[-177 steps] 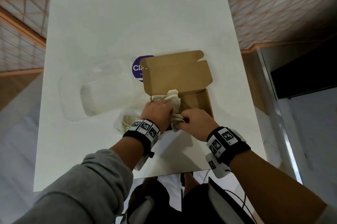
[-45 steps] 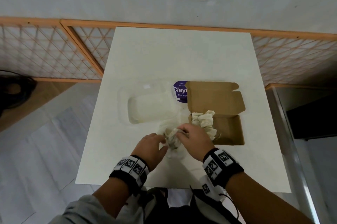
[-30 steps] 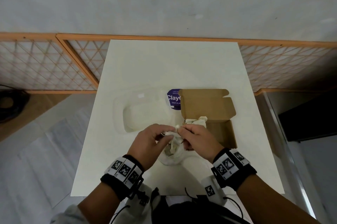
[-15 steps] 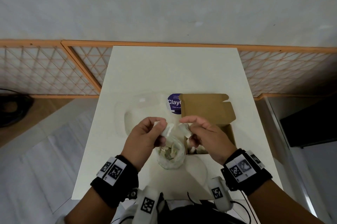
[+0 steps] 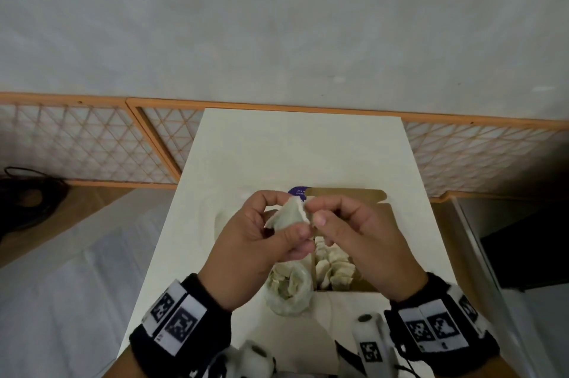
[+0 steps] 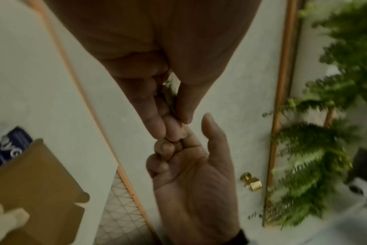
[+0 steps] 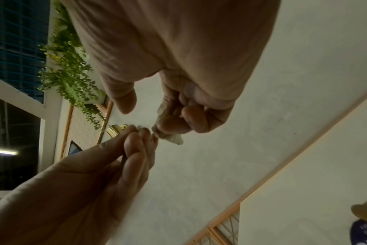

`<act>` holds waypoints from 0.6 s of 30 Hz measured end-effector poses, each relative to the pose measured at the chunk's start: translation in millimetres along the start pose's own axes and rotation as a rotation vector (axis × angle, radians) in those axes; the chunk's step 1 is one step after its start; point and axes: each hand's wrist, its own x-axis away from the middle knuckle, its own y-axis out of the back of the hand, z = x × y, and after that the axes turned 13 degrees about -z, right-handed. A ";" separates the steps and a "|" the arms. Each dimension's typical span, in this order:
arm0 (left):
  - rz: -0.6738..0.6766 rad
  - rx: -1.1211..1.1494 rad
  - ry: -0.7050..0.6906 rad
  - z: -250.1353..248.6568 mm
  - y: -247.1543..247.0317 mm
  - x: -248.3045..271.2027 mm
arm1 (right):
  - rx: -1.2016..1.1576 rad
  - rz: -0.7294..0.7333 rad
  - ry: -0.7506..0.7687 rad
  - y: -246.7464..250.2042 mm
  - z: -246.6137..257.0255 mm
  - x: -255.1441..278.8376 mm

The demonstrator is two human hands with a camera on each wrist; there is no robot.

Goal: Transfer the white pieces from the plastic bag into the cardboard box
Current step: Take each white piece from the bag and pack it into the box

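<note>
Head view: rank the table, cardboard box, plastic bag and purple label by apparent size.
1. Table
2. Cardboard box, partly hidden by the hands
3. Plastic bag, nearer the camera and held up
4. Purple label, mostly hidden

Matt brown cardboard box (image 5: pixel 345 202); thin clear plastic bag (image 5: pixel 289 291); smooth matt white table (image 5: pixel 301 146); pieces (image 5: pixel 334 267) look papery, perhaps.

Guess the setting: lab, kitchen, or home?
Probably a home or office room, not a lab or kitchen: a small white table against a plain wall, a wooden lattice screen behind it, hanging green plants and a brass door handle.
</note>
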 end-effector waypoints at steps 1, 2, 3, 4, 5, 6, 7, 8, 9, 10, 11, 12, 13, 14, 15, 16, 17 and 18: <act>0.006 -0.035 -0.019 -1.0 -1.8 1.0 | -0.003 0.001 0.018 -0.9 2.3 0.1; 0.011 -0.064 -0.031 -0.8 -2.6 1.7 | -0.013 0.006 0.030 -2.5 3.9 0.5; 0.019 -0.090 -0.036 -0.5 -3.1 2.5 | -0.022 0.013 0.037 -3.6 3.4 0.5; 0.031 -0.114 -0.039 0.6 -3.1 3.2 | -0.025 0.022 0.037 -4.6 2.2 0.4; 0.047 -0.135 -0.044 1.8 -2.7 4.0 | -0.016 0.024 0.035 -5.3 0.1 -0.2; 0.063 -0.150 -0.051 3.2 -2.0 5.0 | 0.006 0.019 0.036 -6.3 -1.5 -0.3; 0.078 -0.161 -0.058 4.3 -1.1 6.1 | 0.034 0.011 0.040 -6.7 -3.4 -0.6; 0.087 -0.171 -0.066 5.2 -0.6 7.3 | 0.059 0.004 0.043 -6.9 -4.4 -0.4; 0.085 -0.183 -0.082 5.9 0.1 8.3 | 0.074 -0.001 0.050 -6.8 -4.4 0.0; 0.069 -0.196 -0.109 6.2 0.4 8.7 | 0.084 -0.003 0.058 -6.5 -3.7 0.3; 0.040 -0.220 -0.156 6.4 1.2 8.8 | 0.092 0.001 0.064 -5.9 -3.3 0.4; 0.003 -0.254 -0.217 7.1 2.7 8.1 | 0.096 0.007 0.064 -5.4 -2.5 0.5; -0.027 -0.300 -0.278 8.2 4.8 7.0 | 0.094 0.008 0.055 -4.7 -2.3 0.4; -0.049 -0.334 -0.319 9.1 6.4 5.6 | 0.095 0.012 0.048 -4.1 -2.6 0.4; -0.065 -0.344 -0.338 9.6 7.2 4.2 | 0.100 0.019 0.042 -3.3 -3.1 0.0; -0.077 -0.334 -0.341 10.0 8.0 3.1 | 0.097 0.023 0.032 -2.6 -3.4 -0.3; -0.087 -0.315 -0.333 10.3 8.8 2.3 | 0.076 0.024 0.015 -1.9 -3.4 -0.4; -0.099 -0.295 -0.323 10.5 9.7 1.6 | 0.045 0.025 -0.005 -0.8 -3.7 -0.1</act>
